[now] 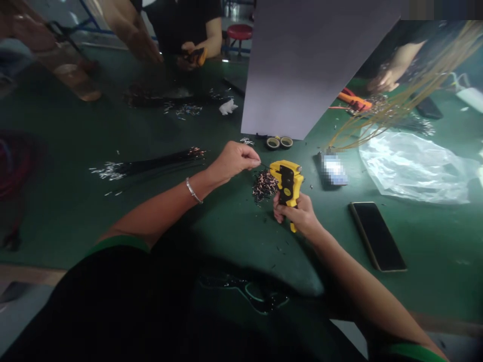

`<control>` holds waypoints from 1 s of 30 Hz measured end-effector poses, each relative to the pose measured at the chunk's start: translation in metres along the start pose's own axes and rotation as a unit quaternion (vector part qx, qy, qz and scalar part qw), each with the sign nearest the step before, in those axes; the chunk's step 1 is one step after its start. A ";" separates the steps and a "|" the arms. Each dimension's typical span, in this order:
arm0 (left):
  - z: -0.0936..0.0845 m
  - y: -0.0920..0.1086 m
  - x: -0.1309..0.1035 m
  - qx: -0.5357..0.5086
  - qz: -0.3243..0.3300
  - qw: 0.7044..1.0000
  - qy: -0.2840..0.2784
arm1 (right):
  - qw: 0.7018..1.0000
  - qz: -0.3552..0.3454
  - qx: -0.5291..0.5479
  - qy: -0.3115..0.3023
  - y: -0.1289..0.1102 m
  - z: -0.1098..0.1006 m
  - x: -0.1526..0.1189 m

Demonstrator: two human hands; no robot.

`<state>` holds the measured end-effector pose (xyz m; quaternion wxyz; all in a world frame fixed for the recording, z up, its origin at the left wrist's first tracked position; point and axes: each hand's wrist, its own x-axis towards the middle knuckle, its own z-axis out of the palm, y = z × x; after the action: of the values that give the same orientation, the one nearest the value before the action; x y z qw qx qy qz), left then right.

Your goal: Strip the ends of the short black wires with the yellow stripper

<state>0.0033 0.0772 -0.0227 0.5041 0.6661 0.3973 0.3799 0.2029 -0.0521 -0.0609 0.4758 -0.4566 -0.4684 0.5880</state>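
My right hand grips the handles of a yellow and black wire stripper, its head pointing away from me. My left hand pinches the end of a thin dark wire at the stripper's jaws; a silver bracelet sits on that wrist. A small pile of stripped wire ends lies on the green table just left of the tool. A bundle of black wires with bare tips lies further left.
A dark phone lies to my right. Beyond it are a small blurred device, a clear plastic bag, yellow wires, two tape rolls and a grey upright board. Other people's hands work across the table.
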 end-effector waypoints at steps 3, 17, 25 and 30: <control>-0.001 0.004 -0.003 0.005 0.011 1.000 0.012 | 0.999 -0.006 0.035 -0.004 -0.004 -0.003 -0.002; 0.006 0.031 -0.027 0.184 0.130 0.973 0.041 | 0.999 -0.011 0.036 -0.005 -0.015 -0.001 -0.008; 0.009 0.035 -0.032 0.218 0.147 0.962 0.067 | 0.998 -0.016 0.061 0.001 -0.018 -0.002 -0.007; 0.012 0.031 -0.034 0.236 0.162 0.952 0.110 | 0.999 -0.012 0.051 -0.007 -0.014 0.000 -0.007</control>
<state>0.0059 0.0363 0.0017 0.2168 0.7756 0.4155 0.4230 0.2055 -0.0573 -0.0464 0.5020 -0.4217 -0.4467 0.6088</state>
